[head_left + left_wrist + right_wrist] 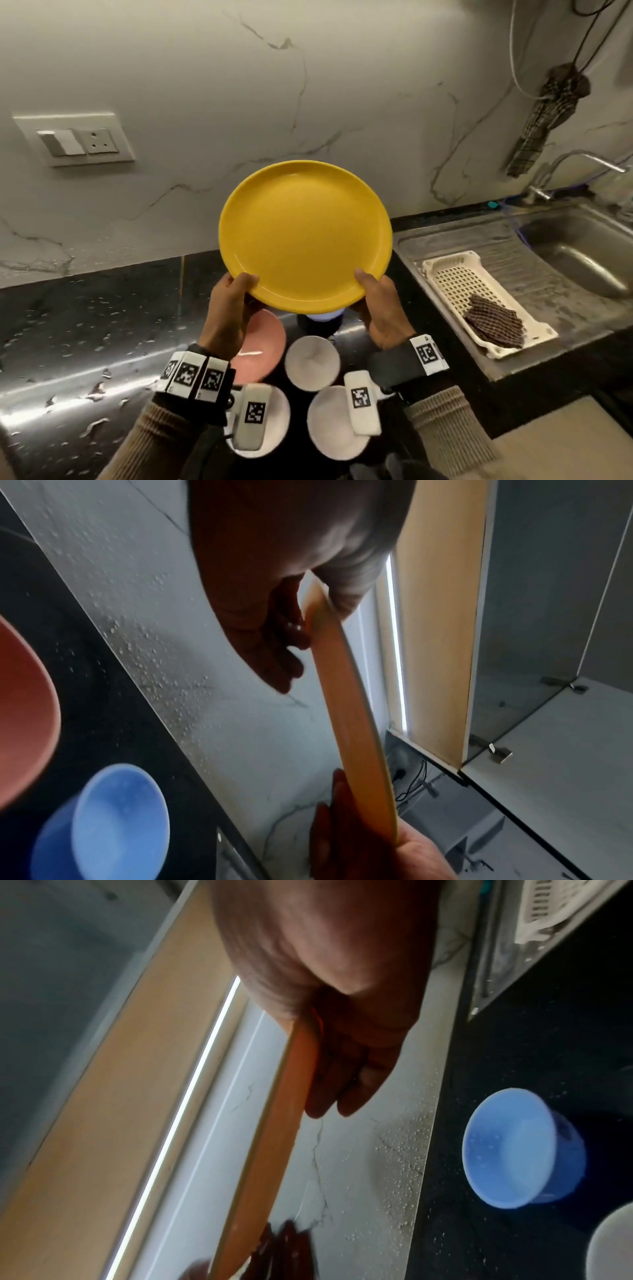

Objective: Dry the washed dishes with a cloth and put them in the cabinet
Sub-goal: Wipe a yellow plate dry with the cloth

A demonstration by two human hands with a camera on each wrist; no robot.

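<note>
A yellow plate (305,236) is held up in the air above the black counter, tilted with its face toward me. My left hand (230,301) pinches its lower left rim, thumb on the face and fingers behind. My right hand (378,301) pinches the lower right rim the same way. The left wrist view shows the plate (352,723) edge-on between my left hand (294,610) and the other hand's fingers. The right wrist view shows the plate (274,1137) edge-on under my right hand (335,1056). A checked cloth (493,320) lies in a cream drainer tray (445,274).
On the counter below the plate lie a pink plate (263,346), a blue bowl (113,823), and three white bowls (313,361). A steel sink (582,253) with a tap is at the right. Another checked cloth (544,116) hangs on the wall. The cabinet underside (438,615) shows overhead.
</note>
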